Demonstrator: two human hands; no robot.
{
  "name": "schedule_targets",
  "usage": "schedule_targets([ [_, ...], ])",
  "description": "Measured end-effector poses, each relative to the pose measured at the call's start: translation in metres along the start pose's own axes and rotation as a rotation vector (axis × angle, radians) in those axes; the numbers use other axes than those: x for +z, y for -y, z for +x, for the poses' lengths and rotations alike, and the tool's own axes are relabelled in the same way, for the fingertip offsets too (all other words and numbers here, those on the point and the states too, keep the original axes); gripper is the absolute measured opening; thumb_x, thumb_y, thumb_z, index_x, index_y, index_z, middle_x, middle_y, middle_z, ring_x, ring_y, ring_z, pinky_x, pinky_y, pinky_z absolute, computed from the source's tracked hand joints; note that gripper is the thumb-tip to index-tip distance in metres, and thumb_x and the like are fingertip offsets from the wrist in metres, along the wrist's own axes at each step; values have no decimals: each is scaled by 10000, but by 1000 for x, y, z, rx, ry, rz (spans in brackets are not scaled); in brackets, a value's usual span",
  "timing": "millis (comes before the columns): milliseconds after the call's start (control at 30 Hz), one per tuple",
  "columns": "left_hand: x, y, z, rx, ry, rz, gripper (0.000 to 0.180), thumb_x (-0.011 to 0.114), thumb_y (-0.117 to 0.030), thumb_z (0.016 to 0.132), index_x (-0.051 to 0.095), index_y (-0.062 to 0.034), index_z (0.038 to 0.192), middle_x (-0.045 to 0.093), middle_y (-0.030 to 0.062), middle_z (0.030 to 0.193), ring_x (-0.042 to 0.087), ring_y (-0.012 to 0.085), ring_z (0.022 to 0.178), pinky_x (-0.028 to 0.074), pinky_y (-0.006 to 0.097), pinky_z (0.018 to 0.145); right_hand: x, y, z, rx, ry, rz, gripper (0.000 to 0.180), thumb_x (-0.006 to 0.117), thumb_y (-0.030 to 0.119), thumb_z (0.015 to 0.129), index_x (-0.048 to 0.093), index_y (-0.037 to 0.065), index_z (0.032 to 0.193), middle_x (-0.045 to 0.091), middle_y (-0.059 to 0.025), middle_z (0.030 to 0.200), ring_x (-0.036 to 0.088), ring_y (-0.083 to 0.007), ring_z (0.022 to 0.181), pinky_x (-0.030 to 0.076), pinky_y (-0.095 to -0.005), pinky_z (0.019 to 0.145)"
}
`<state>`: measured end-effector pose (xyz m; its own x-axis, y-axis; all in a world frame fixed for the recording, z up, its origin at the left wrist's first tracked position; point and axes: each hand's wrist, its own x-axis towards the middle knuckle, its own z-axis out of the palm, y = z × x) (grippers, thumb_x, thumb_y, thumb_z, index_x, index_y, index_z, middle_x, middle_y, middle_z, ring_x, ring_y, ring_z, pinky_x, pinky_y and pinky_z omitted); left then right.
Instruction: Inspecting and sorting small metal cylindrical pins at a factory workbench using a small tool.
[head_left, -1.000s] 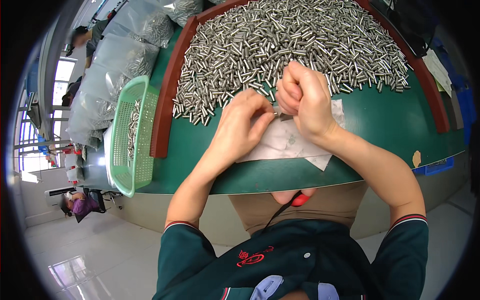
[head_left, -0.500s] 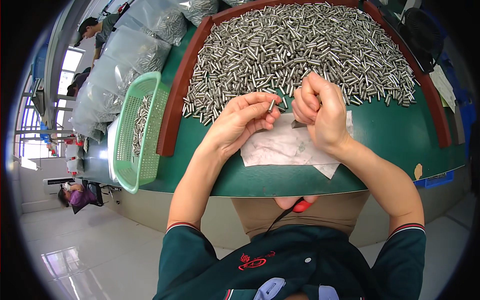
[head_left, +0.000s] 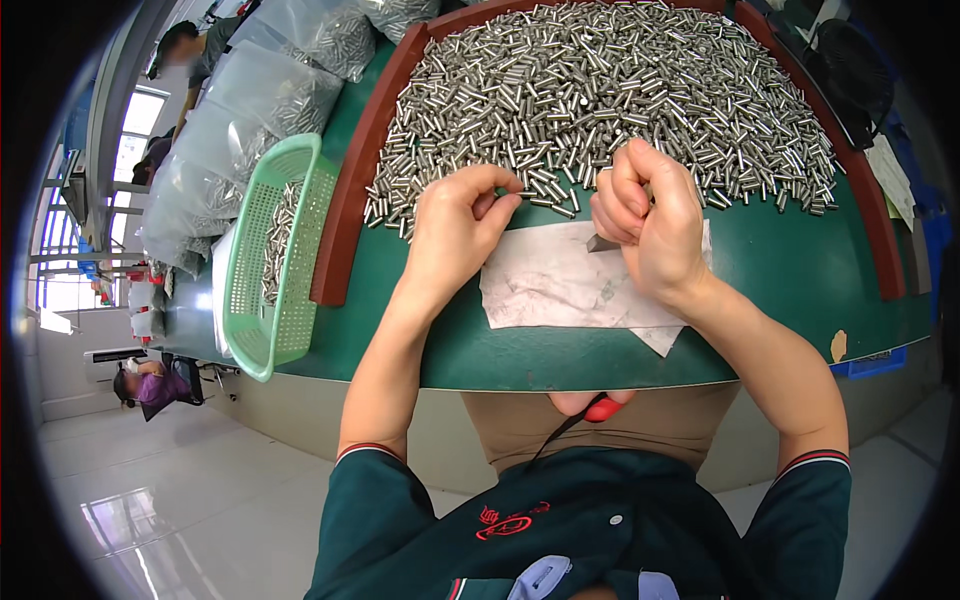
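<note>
A wide heap of short silvery metal pins (head_left: 600, 85) lies on the green table in front of me. My left hand (head_left: 455, 228) is at the heap's near edge, thumb and fingers pinched together beside a few loose pins. Whatever is between those fingertips, if anything, is hidden. My right hand (head_left: 662, 232) is closed in a fist above the right part of a stained white cloth (head_left: 545, 290). A flat grey metal piece (head_left: 601, 243) sticks out below its fingers; the rest of it is covered by the hand.
Dark red rails (head_left: 350, 215) border the heap. To the left stands a green plastic basket (head_left: 262, 335) with pins inside, beside clear bags (head_left: 270, 95) of pins. A black fan (head_left: 850, 65) is at the far right. Other people are in the left background.
My left hand has moved left and turned palm down at the heap's edge; the pin it held up before no longer shows in its fingers. My right hand has hardly moved.
</note>
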<state>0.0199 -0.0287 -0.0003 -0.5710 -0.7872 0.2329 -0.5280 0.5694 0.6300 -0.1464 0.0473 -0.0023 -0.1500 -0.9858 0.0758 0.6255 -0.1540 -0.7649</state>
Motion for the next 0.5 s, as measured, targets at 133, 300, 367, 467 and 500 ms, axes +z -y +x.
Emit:
schedule_targets([
  [133,8,0,3,126,4,163,95,620,-22,681,603,-22,775,557,82,630,489,180,511,400,300,494,-2,1,-1,-1,2,0,396,309,216,897,282,97,521,264,26,435,203,-63,373,175,-228,367],
  [300,6,5,2,132,-1,211,71,626,-47,702,592,-5,749,529,70,554,455,145,443,384,270,453,-1,1,-1,1,-3,-5,397,315,225,895,286,97,521,266,24,434,203,-64,372,177,-228,366],
  [367,3,-4,2,47,35,146,71,619,-50,723,584,8,744,473,30,516,398,86,446,341,238,436,-3,1,0,-2,-4,3,399,323,234,892,286,97,519,267,23,432,202,-64,371,176,-228,365],
  [467,4,-21,-8,-55,244,-115,84,609,-75,709,598,5,730,446,59,494,424,131,433,362,276,437,-3,-1,0,2,-18,5,401,329,240,886,287,99,513,267,24,424,202,-63,370,178,-227,361],
  [500,6,-25,-10,-8,271,-94,86,610,-72,708,593,10,723,459,76,497,440,151,430,368,287,437,-3,-1,1,-9,-25,24,385,325,227,874,287,99,513,263,22,418,191,-64,369,170,-229,360],
])
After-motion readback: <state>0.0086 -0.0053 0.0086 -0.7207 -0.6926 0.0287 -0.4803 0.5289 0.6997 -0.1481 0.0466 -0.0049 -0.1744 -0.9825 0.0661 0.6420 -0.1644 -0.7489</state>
